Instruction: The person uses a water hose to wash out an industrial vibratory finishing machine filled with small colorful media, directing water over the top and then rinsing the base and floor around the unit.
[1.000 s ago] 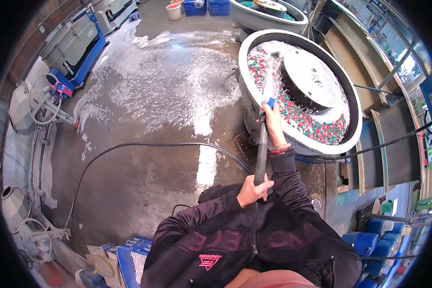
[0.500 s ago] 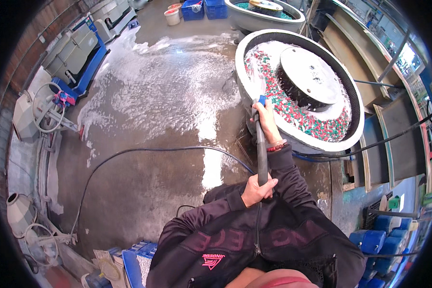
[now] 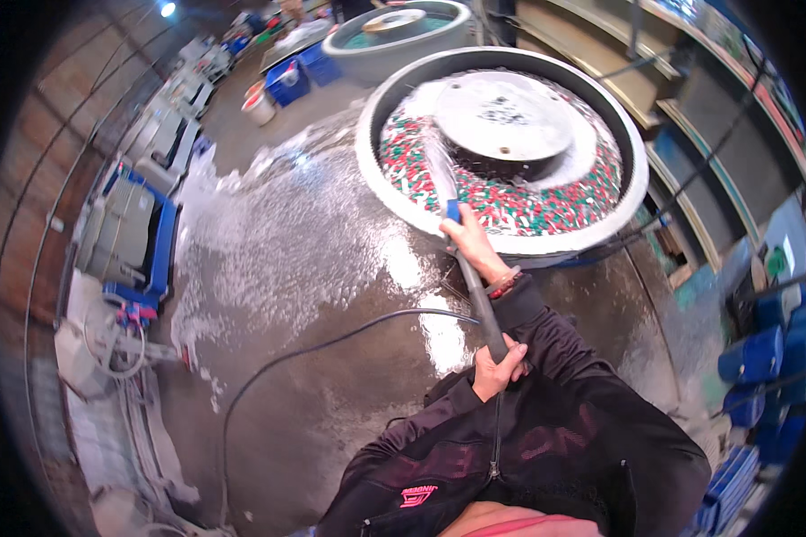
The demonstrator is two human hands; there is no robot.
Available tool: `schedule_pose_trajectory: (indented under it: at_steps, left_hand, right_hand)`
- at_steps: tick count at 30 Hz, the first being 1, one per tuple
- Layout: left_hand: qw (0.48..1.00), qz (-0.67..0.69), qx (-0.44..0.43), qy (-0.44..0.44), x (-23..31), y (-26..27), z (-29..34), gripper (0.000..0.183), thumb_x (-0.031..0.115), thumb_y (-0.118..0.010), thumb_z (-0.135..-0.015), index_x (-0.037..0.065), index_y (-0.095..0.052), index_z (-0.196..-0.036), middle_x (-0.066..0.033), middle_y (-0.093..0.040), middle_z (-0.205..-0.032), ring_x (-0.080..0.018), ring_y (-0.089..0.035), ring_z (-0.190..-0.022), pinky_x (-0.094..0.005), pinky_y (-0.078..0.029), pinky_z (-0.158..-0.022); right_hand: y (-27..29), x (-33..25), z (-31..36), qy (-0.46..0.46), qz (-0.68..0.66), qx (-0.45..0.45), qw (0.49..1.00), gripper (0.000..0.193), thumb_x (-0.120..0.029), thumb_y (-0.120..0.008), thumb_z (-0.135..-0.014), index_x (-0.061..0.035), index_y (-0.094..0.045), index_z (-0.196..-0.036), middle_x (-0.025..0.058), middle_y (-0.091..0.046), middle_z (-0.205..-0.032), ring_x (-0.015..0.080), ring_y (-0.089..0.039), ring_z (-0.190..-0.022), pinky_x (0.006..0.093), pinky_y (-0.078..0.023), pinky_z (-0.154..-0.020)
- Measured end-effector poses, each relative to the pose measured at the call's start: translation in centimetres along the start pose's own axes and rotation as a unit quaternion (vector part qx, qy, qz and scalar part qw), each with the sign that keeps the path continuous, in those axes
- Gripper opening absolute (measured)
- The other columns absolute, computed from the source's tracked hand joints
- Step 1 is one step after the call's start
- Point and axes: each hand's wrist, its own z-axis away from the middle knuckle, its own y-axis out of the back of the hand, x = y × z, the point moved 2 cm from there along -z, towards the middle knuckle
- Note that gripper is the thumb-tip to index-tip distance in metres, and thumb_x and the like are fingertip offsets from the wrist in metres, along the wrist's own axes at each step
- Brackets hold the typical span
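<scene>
I hold a dark spray wand (image 3: 476, 291) with a blue tip, tilted up and away from my body. My right hand (image 3: 476, 246), with red beads at the wrist, is closed round it just behind the tip. Nearer my jacket, my left hand (image 3: 500, 369) wraps its lower end. Water (image 3: 440, 166) streams from the tip into a large round tub (image 3: 390, 199) with a pale rim. Small red, green and white pieces (image 3: 519, 213) fill the ring inside it, with white foam in places. A round pale lid (image 3: 503, 116) tops the tub's middle column.
A thin black hose (image 3: 331, 345) curves across the wet, foamy floor (image 3: 278, 233). Behind stands a second round tub (image 3: 349, 63), beside blue crates (image 3: 287, 82) and a white bucket (image 3: 258, 109). Machines (image 3: 121, 234) line the left wall. Blue drums (image 3: 750, 356) stand at right.
The view has swung, so the tub sits further left and more of the far room shows. The water stream now falls closer to the middle column. Both hands keep their grip on the wand.
</scene>
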Motion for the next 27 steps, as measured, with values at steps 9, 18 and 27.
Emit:
schedule_pose_trajectory:
  at_steps: [9, 18, 27]
  left_hand:
    - [0.999, -0.002, 0.019, 0.033, -2.1, -2.6, -1.7, 0.016, 0.008, -0.052, -0.083, 0.002, -0.044, -0.071, -0.0057, -0.042, -0.045, -0.0157, -0.043, -0.040, -0.0312, -0.043, -0.046]
    - [0.986, 0.019, 0.009, 0.164, -3.6, -6.0, -2.3, 0.015, 0.007, -0.055, -0.084, 0.002, -0.044, -0.075, -0.0045, -0.042, -0.049, -0.0120, -0.040, -0.040, -0.0311, -0.044, -0.048]
    - [0.967, 0.041, -0.194, 0.158, -4.9, -6.1, -3.2, 0.018, 0.010, -0.047, -0.087, 0.004, -0.043, -0.071, -0.0030, -0.040, -0.047, -0.0131, -0.041, -0.046, -0.0291, -0.041, -0.054]
  right_hand:
    - [5.2, 3.6, 0.7, -0.066, 0.061, 0.041, 0.995, 0.044, -0.037, -0.054, -0.074, 0.0035, -0.049, -0.090, 0.0159, -0.054, -0.074, 0.0273, -0.054, -0.070, 0.0382, -0.043, -0.066]
    - [13.7, 10.8, 0.4, -0.053, 0.108, 0.143, 0.982, 0.044, -0.038, -0.053, -0.077, 0.0028, -0.049, -0.092, 0.0215, -0.055, -0.086, 0.0336, -0.055, -0.080, 0.0419, -0.043, -0.070]
    - [19.8, 2.8, 3.7, -0.087, 0.114, 0.133, 0.981, 0.044, -0.036, -0.055, -0.076, 0.0038, -0.043, -0.093, 0.0148, -0.046, -0.087, 0.0239, -0.048, -0.081, 0.0343, -0.040, -0.074]
